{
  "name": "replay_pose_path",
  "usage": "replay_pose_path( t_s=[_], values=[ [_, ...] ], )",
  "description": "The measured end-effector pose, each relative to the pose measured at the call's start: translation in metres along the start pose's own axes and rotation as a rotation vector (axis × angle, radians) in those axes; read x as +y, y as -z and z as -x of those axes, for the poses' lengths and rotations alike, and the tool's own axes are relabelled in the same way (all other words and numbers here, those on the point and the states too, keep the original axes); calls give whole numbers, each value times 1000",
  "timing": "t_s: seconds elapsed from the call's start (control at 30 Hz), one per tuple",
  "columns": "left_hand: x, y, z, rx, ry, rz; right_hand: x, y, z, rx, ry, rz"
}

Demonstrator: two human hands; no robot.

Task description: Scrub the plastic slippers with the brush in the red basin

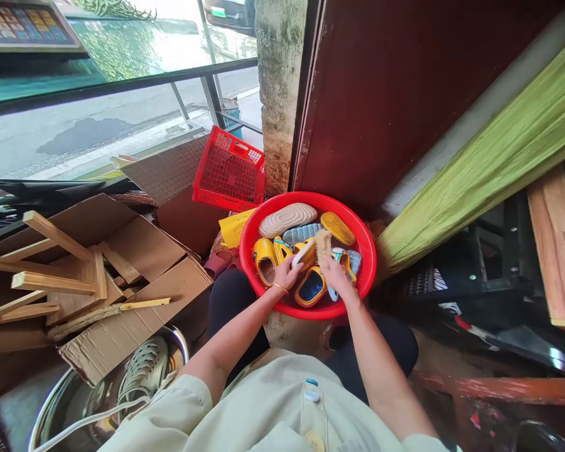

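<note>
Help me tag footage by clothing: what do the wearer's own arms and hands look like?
Both arms have loose, pale cream sleeves that leave the forearms bare. The left hand is ungloved, with a thin yellowish band around its wrist. The right hand is ungloved too, with no band visible.

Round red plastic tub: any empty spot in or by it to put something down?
The tub is crowded: yellow clogs, the left hand and right hand fill its middle. A small bare greyish floor patch lies between its near rim, dark-trousered legs and cream buttoned shirt.
</note>
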State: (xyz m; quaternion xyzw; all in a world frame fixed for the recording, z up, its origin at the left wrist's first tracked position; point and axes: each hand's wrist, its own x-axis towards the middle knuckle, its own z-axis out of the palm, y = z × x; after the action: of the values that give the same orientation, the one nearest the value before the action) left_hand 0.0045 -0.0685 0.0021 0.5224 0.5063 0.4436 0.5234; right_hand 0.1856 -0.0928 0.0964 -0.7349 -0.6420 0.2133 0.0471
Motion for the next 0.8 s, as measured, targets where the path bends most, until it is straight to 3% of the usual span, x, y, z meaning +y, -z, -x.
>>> replay_pose_path(
  t_s=[0.13, 0.23, 0.33, 0.47, 0.53, 0.67, 0.8],
  values=[
    [-9, -4, -15, 179, 195, 342, -13, -36, 46, -126, 143, -26],
    [-12, -7, -21, 273, 253, 467, -18, -52, 68, -163, 136, 47],
    [-8, -4, -22, 321, 246, 458, -16, -41, 47, -99, 41, 77],
    [1, 5, -19, 380, 162, 345, -10, -12, -5, 10, 33, -58],
    [4, 8, -17, 375, 140, 299, -10, -6, -17, 39, 20, -85],
    [2, 10, -18, 358, 112, 268, -15, -18, 2, 26, 35, -100],
    [2, 9, -25, 413, 156, 321, -15, -38, 41, -128, 120, -73]
  ],
)
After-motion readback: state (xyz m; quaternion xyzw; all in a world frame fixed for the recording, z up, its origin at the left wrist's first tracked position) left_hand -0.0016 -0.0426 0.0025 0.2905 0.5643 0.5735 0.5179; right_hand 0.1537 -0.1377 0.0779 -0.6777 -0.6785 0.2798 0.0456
